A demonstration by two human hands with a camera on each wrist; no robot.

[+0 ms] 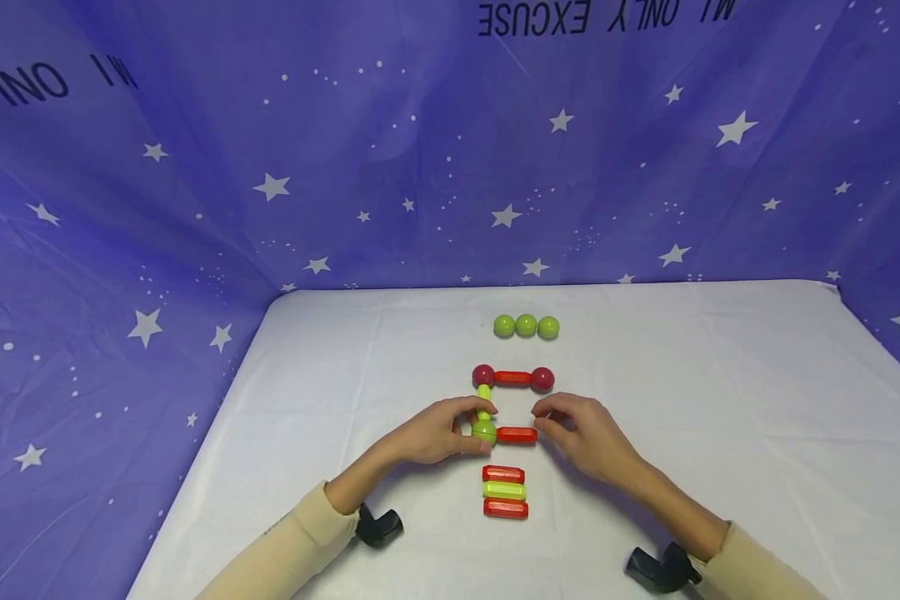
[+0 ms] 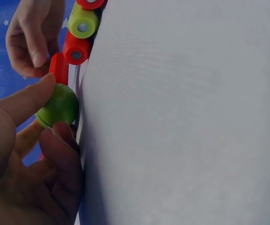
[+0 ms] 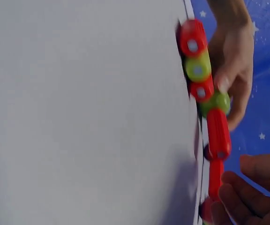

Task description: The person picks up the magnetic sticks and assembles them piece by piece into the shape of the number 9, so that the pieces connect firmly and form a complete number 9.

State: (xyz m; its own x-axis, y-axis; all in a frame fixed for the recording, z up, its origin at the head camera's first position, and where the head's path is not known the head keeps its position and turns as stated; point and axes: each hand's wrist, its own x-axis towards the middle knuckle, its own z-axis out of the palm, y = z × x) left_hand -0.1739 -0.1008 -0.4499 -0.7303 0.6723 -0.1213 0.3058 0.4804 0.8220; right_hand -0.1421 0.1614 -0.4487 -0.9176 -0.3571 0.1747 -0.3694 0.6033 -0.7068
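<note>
My left hand [image 1: 435,429] grips a green ball [image 1: 483,431] between thumb and fingers, and its index finger lies by the yellow-green rod [image 1: 483,400]. That rod runs from the green ball to a dark red ball [image 1: 483,376]. From the green ball a red rod [image 1: 517,435] points right. Beside its free end is my right hand [image 1: 588,437], fingers loosely bent, thumb apart from them; in the right wrist view nothing shows between them. A farther red rod [image 1: 513,379] joins the first dark red ball to another dark red ball [image 1: 542,380]. Left fingers partly hide the joint.
Nearer me lie three loose rods side by side: a red one [image 1: 503,474], a yellow-green one [image 1: 504,491] and another red one [image 1: 506,508]. Three green balls [image 1: 526,326] sit in a row farther back on the white tabletop [image 1: 720,375]. A starry purple cloth [image 1: 450,167] hangs behind.
</note>
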